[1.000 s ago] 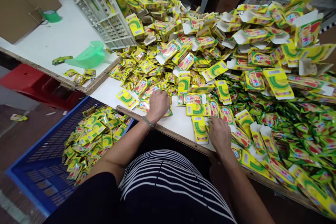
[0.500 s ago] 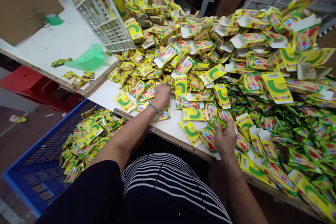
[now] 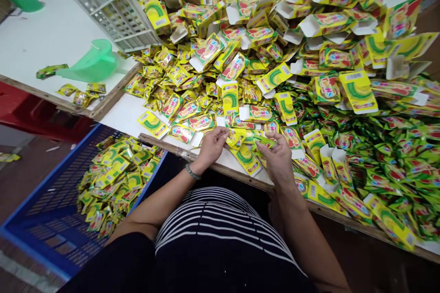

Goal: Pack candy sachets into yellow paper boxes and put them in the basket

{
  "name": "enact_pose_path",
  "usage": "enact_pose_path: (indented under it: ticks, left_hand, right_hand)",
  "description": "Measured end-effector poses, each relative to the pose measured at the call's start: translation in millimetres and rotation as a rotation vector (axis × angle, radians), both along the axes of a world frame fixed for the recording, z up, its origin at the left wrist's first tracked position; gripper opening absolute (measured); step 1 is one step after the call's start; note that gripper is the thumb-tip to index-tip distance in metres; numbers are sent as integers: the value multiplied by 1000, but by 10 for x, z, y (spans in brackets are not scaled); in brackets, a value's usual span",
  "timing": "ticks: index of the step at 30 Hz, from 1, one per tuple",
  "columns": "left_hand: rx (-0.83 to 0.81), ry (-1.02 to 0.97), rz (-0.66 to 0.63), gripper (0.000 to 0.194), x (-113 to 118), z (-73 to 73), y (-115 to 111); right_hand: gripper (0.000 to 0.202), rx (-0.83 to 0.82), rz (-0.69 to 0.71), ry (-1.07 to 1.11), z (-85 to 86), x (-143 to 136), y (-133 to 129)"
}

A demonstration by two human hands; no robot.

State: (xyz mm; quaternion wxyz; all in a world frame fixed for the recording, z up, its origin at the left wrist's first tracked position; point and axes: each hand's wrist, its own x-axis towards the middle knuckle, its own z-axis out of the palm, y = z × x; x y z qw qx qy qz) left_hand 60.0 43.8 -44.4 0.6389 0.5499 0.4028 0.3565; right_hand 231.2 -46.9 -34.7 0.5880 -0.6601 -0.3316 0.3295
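Note:
My left hand point(image 3: 212, 147), with a beaded bracelet at the wrist, is closed in a pinch on a small yellow sachet point(image 3: 235, 138) over the front of the table. Close to its right, my right hand point(image 3: 280, 159) pinches a green sachet point(image 3: 263, 142) between thumb and fingers. The two sachets are held almost end to end. Beneath them lies a flat yellow carton point(image 3: 248, 159) with a green swirl. Around both hands are more printed cartons, such as one standing yellow box point(image 3: 230, 99), some with open white flaps.
Loose yellow sachets point(image 3: 177, 74) and green sachets point(image 3: 388, 155) are heaped behind and to the right. A white crate point(image 3: 113, 13) tips out cartons at the back left. A green scoop point(image 3: 92, 64) lies on the side table. Below left, a blue crate point(image 3: 30, 219) holds filled packets.
My left hand has come back from the yellow pile with a yellow sachet, closer to my right hand. My right hand has shifted slightly left and up with the green sachet. The view has tilted down.

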Motion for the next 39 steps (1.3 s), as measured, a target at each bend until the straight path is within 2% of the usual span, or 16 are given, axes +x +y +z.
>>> enact_pose_path:
  ticks: [3,8,9,11,14,16,18,20,22,24,27,29,34,37,39]
  left_hand:
    - [-89,-94,-58,31,-9,-37,-131]
    - [-188,-203,-97,39,-55,39,-234]
    - [-211,-211,-95,41,-53,47,-258]
    - [-246,-212,-75,44,-32,49,-314]
    - [-253,-201,45,43,19,51,-392]
    - [-254,-200,102,42,38,75,-411]
    - [-266,-195,60,42,30,116,-394]
    - [-261,-179,-37,43,3,149,-352]
    - [-242,-152,-79,42,-25,156,-306]
    - [-232,-119,-35,42,-39,135,-275]
    - [-216,-67,81,41,-21,91,-274]
    - [-190,-73,106,41,14,77,-298]
    - [-192,-209,30,41,91,97,-363]
    - [-231,-264,-49,48,81,107,-363]
    - [-262,-275,-87,51,68,108,-357]
  right_hand:
    - [41,-8,70,140,-14,-159,-38]
    - [38,-96,271,107,-74,-222,-53]
    - [36,-104,265,47,-73,-237,-59]
    - [30,-77,165,-170,-54,-294,-78]
    - [18,30,-10,-518,-8,-411,-111]
    - [16,66,-68,-594,19,-451,-124]
    - [19,45,-42,-566,44,-433,-127]
    - [21,7,53,-520,66,-372,-123]
    - [23,-27,135,-470,76,-304,-116]
    - [26,-71,106,-370,71,-257,-107]
    - [34,-104,2,-104,53,-248,-97]
    - [39,-101,-1,45,51,-279,-92]
    - [46,-133,73,103,33,-355,-70]
    - [48,-146,75,133,3,-325,-65]
    - [48,-137,137,178,-5,-289,-71]
